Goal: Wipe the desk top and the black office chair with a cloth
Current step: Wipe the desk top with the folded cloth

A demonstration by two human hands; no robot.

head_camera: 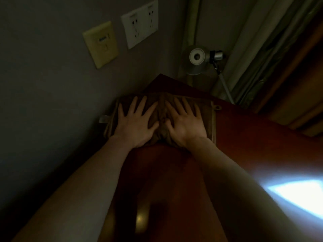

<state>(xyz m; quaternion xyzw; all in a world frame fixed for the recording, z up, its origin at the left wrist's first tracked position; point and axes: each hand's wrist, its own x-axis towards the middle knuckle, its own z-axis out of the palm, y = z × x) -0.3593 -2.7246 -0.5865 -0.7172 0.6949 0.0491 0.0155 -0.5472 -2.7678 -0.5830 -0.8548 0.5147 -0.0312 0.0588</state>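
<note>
A brown cloth (204,110) lies spread on the dark red wooden desk top (244,142), near its far corner against the wall. My left hand (136,123) presses flat on the left half of the cloth, fingers straight and spread. My right hand (185,123) presses flat on the right half in the same way. The cloth bunches into a fold between the two hands. A small loop hangs at the cloth's right corner. The black office chair is out of view.
A grey wall (43,102) with a yellow plate (101,44) and a white double socket (139,23) runs along the desk's left edge. A silver desk lamp (197,58) stands at the far corner. Curtains (262,49) hang at the right. A bright light patch (297,193) falls on the desk.
</note>
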